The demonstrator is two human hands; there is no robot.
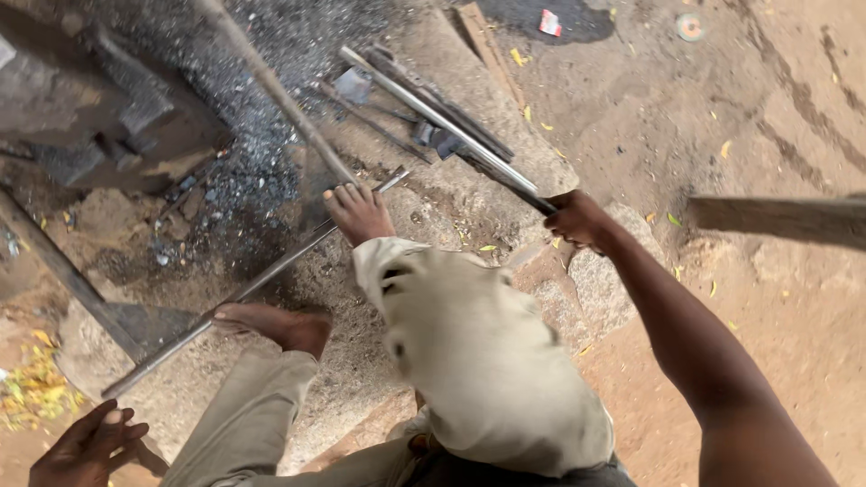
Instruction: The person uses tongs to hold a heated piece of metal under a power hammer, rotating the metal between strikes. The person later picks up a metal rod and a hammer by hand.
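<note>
My right hand point(577, 219) is closed around the near end of a long dark metal rod point(469, 149), which runs up and left beside a shiny pipe point(424, 106) on the ground. My left hand point(86, 446) is at the bottom left, fingers apart, holding nothing and low over the dirt. My two bare feet point(359, 209) point(275, 323) rest on a thin steel bar point(244, 290) that lies diagonally across a flat stone point(433, 207). My knees in beige trousers point(487, 361) fill the lower middle.
A wooden stick point(275, 90) slants down toward my far foot. A dark metal block point(99, 108) sits at the upper left beside a spread of black charcoal ash point(262, 153). A wooden beam point(785, 219) juts in from the right. Bare sandy ground point(722, 108) lies beyond.
</note>
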